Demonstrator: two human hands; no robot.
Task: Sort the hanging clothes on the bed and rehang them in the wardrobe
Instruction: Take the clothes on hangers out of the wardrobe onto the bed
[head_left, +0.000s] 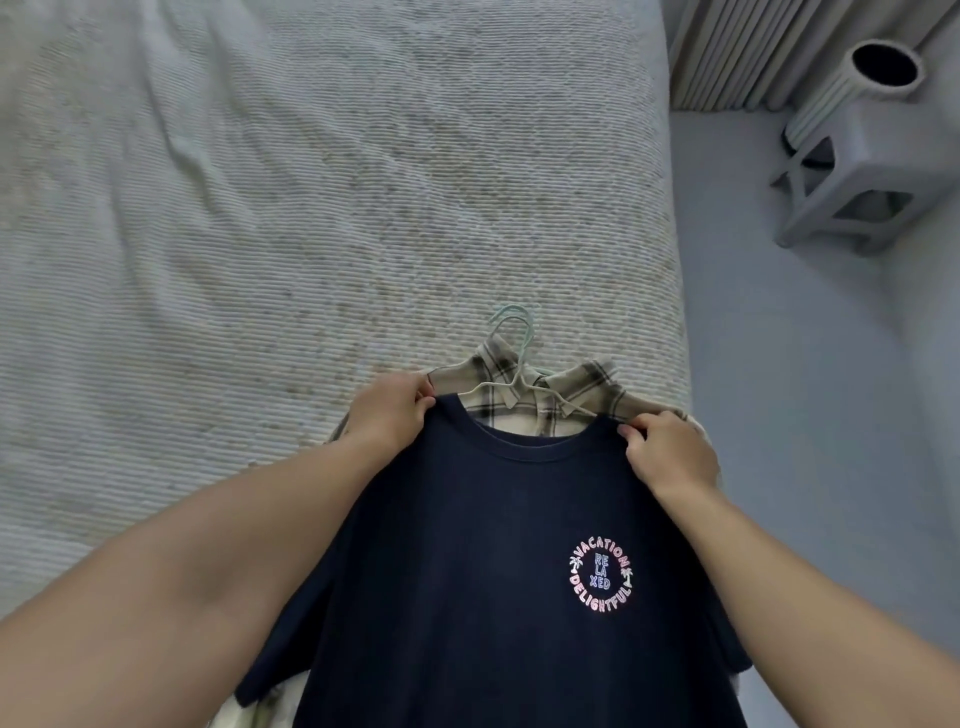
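A navy T-shirt (467, 545) with a round pink and blue chest print hangs on a pale hanger (511, 382) over the near edge of the bed (260, 208). My left hand (389, 415) pinches its left shoulder seam. My right hand (667, 452) pinches its right shoulder. Under it lies a cream and dark plaid shirt (592, 387) on its own pale green hanger (519, 322); only the collar, shoulders and a bit of hem show. Both hanger hooks point away from me. The wardrobe is out of view.
The bed's ribbed off-white cover is wrinkled and fills the left and centre. Pale floor (831, 415) runs along the right. A grey plastic stool (852, 176) lies tipped at the upper right, next to pleated curtains (737, 47).
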